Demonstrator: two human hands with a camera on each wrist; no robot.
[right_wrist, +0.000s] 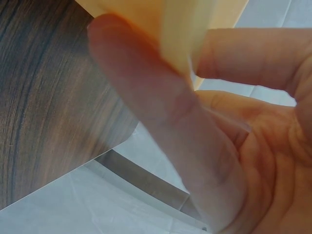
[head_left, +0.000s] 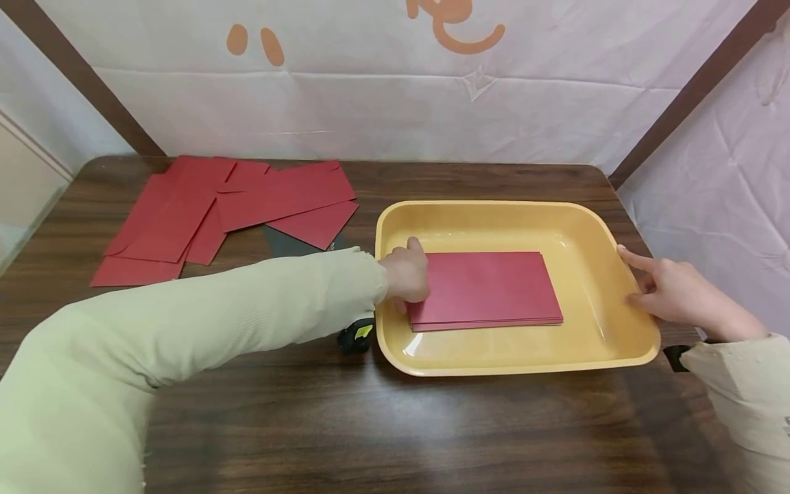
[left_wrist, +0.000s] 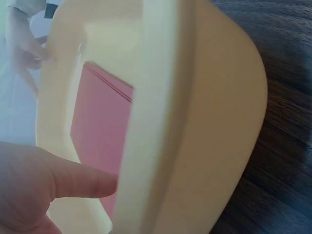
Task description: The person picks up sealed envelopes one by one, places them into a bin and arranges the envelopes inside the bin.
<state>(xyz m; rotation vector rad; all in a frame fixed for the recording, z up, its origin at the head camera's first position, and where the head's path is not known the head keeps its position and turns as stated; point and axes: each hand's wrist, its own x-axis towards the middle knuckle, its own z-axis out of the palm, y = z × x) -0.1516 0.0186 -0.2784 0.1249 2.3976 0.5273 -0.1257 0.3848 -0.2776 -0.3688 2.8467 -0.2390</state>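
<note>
A yellow plastic tray (head_left: pixel 506 211) stands on the wooden table, with a stack of flat red envelopes (head_left: pixel 487 288) lying inside. My left hand (head_left: pixel 406 274) reaches over the tray's left rim to the stack's left end. One finger points away and some look bent; in the left wrist view the thumb (left_wrist: pixel 83 183) extends straight over the envelopes, its tip meeting the rim's outline. The remaining left fingers are hidden, so a grip on the stack cannot be confirmed. At the tray's right rim, my right hand (head_left: pixel 673 291) pinches the edge between thumb and finger.
Several red envelopes (head_left: pixel 278 195) lie overlapping at the table's back left, partly over a dark flat piece (head_left: pixel 286 243). A white curtain (head_left: pixel 370 103) hangs behind the wooden table (head_left: pixel 370 439). The tray's right side is near the table's right edge.
</note>
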